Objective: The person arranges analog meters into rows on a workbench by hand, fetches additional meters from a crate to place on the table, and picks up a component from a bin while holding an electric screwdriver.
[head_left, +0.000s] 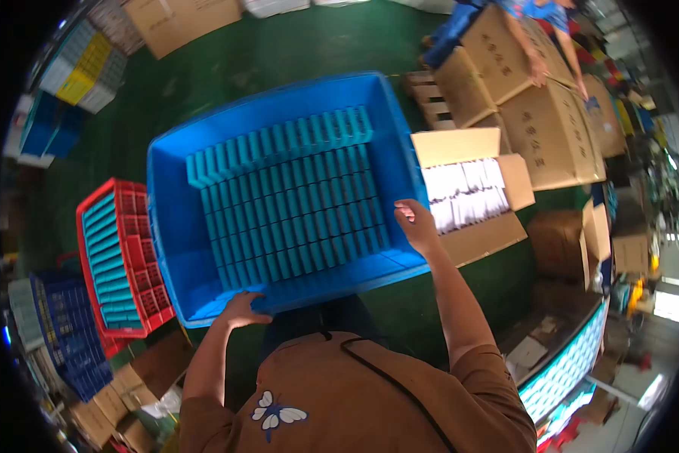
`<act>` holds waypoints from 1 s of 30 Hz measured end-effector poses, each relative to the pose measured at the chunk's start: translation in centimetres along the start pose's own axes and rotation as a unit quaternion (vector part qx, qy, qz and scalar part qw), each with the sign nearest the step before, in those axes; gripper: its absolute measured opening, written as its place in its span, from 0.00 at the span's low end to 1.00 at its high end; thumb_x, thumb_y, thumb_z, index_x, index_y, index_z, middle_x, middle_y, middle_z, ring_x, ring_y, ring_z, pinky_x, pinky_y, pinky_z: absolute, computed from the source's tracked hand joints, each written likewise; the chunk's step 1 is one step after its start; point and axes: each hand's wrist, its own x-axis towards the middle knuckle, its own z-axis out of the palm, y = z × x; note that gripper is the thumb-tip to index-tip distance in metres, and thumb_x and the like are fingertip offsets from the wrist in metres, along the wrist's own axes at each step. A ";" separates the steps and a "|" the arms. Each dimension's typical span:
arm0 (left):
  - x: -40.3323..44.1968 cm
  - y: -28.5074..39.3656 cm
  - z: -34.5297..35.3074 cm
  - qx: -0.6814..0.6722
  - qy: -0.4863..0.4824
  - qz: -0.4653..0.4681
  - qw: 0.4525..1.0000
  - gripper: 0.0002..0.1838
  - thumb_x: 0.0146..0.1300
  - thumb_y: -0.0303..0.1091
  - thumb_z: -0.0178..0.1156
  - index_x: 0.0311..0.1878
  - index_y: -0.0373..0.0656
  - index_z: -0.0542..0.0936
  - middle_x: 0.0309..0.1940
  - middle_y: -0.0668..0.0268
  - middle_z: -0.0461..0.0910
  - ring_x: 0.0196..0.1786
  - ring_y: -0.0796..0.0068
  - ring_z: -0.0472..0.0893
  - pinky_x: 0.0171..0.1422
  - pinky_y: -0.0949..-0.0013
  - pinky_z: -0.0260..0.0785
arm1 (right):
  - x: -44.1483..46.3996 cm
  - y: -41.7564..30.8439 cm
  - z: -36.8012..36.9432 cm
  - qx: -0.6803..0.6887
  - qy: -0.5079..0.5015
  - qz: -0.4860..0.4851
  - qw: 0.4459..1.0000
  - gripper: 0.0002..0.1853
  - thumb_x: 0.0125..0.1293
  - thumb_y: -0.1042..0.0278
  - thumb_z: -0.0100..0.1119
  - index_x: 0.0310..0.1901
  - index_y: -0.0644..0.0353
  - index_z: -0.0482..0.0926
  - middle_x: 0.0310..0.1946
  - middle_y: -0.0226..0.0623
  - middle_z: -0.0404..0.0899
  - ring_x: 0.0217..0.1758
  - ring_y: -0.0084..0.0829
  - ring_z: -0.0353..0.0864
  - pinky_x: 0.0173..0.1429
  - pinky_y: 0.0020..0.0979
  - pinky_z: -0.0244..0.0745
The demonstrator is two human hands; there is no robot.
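A large blue bin (287, 296) stands in front of me, with rows of teal blocks (294, 196) packed on its floor. At its near left rim is my left hand (245, 309), fingers apart and holding nothing. Over the right rim is my right hand (417, 224), its fingers curled; whether something small is between them cannot be made out. Just right of that hand lies an open cardboard box (479, 240) filled with white pieces (466, 195).
Left of the bin is a red crate (132, 260) with teal blocks. Blue crates (71, 336) stand at lower left. At upper right a person in blue (536, 68) holds large cartons (540, 128) near a wooden pallet (430, 98). A lit panel (562, 374) is at lower right.
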 end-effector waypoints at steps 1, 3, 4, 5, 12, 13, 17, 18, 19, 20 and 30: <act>0.8 0.0 -1.1 -0.147 -0.042 -0.041 0.987 0.32 0.55 0.50 0.71 0.61 0.46 0.77 0.53 0.59 0.81 0.59 0.60 0.78 0.59 0.58 0.72 | 1.5 0.0 0.5 0.014 -0.015 0.005 1.000 0.15 0.70 0.63 0.60 0.53 0.63 0.79 0.46 0.39 0.84 0.50 0.30 0.83 0.54 0.30 0.76; 3.9 -0.4 -4.2 -0.424 -0.115 -0.101 0.893 0.33 0.58 0.50 0.70 0.63 0.45 0.75 0.54 0.62 0.81 0.60 0.66 0.78 0.60 0.60 0.71 | 4.5 0.3 2.0 0.017 -0.048 0.025 0.998 0.17 0.69 0.64 0.61 0.55 0.63 0.78 0.45 0.37 0.83 0.49 0.28 0.82 0.54 0.29 0.75; 5.9 -1.1 -5.4 -0.462 -0.046 -0.124 0.877 0.31 0.61 0.47 0.68 0.64 0.43 0.74 0.54 0.62 0.82 0.58 0.69 0.79 0.60 0.61 0.71 | 6.2 0.5 2.8 0.012 -0.065 0.041 0.997 0.17 0.69 0.64 0.62 0.55 0.63 0.78 0.45 0.37 0.83 0.48 0.27 0.81 0.54 0.29 0.75; 8.2 -2.1 -6.3 -0.498 0.025 -0.146 0.855 0.29 0.64 0.43 0.66 0.65 0.42 0.73 0.53 0.63 0.82 0.56 0.72 0.80 0.60 0.62 0.71 | 8.2 0.8 3.6 0.006 -0.082 0.057 0.995 0.18 0.68 0.64 0.62 0.56 0.63 0.77 0.45 0.37 0.82 0.48 0.27 0.81 0.53 0.29 0.75; 30.6 -2.6 -12.3 -0.151 0.391 0.056 0.906 0.21 0.66 0.34 0.60 0.61 0.38 0.74 0.52 0.53 0.79 0.58 0.48 0.77 0.64 0.56 0.70 | 25.4 4.2 10.1 -0.333 0.022 -0.075 0.940 0.34 0.64 0.58 0.63 0.67 0.65 0.64 0.59 0.51 0.73 0.61 0.50 0.75 0.63 0.43 0.73; 32.4 -0.9 -13.8 -0.058 0.427 0.067 0.900 0.23 0.66 0.33 0.59 0.62 0.37 0.73 0.54 0.51 0.78 0.59 0.46 0.75 0.65 0.54 0.69 | 27.1 4.3 11.0 -0.355 0.024 -0.050 0.933 0.36 0.64 0.57 0.63 0.69 0.65 0.62 0.62 0.52 0.70 0.64 0.51 0.72 0.65 0.43 0.72; 39.1 -0.6 -14.9 -0.012 0.488 0.030 0.872 0.26 0.65 0.34 0.60 0.63 0.32 0.68 0.57 0.44 0.72 0.60 0.43 0.73 0.65 0.48 0.68 | 31.8 5.9 14.2 -0.429 0.037 0.057 0.901 0.41 0.65 0.48 0.61 0.71 0.66 0.57 0.68 0.52 0.63 0.68 0.53 0.67 0.68 0.47 0.70; 39.8 -0.6 -15.0 -0.008 0.494 0.022 0.869 0.27 0.65 0.35 0.60 0.63 0.31 0.68 0.57 0.43 0.72 0.60 0.43 0.73 0.65 0.48 0.68 | 32.4 6.7 15.0 -0.441 0.049 0.063 0.894 0.41 0.65 0.46 0.60 0.69 0.67 0.59 0.66 0.53 0.65 0.66 0.55 0.68 0.67 0.47 0.71; 40.3 -1.1 -15.0 0.001 0.483 -0.008 0.875 0.26 0.65 0.38 0.60 0.61 0.32 0.69 0.56 0.43 0.73 0.59 0.44 0.74 0.63 0.48 0.69 | 32.8 6.8 15.5 -0.454 0.063 0.072 0.886 0.41 0.65 0.44 0.59 0.68 0.68 0.60 0.64 0.54 0.67 0.65 0.56 0.69 0.66 0.48 0.71; 40.4 -1.8 -14.8 0.008 0.469 -0.033 0.883 0.26 0.65 0.41 0.61 0.59 0.32 0.70 0.55 0.44 0.73 0.59 0.44 0.75 0.61 0.48 0.71 | 33.4 6.9 15.9 -0.466 0.078 0.097 0.876 0.44 0.61 0.36 0.60 0.65 0.67 0.64 0.62 0.52 0.68 0.64 0.53 0.70 0.63 0.48 0.75; 43.2 0.7 -16.7 0.101 0.418 -0.178 0.885 0.41 0.43 0.56 0.76 0.48 0.31 0.70 0.44 0.49 0.79 0.49 0.54 0.82 0.51 0.59 0.78 | 34.6 6.8 16.7 -0.386 0.061 0.221 0.894 0.44 0.57 0.37 0.66 0.61 0.68 0.61 0.56 0.59 0.74 0.57 0.51 0.81 0.57 0.44 0.80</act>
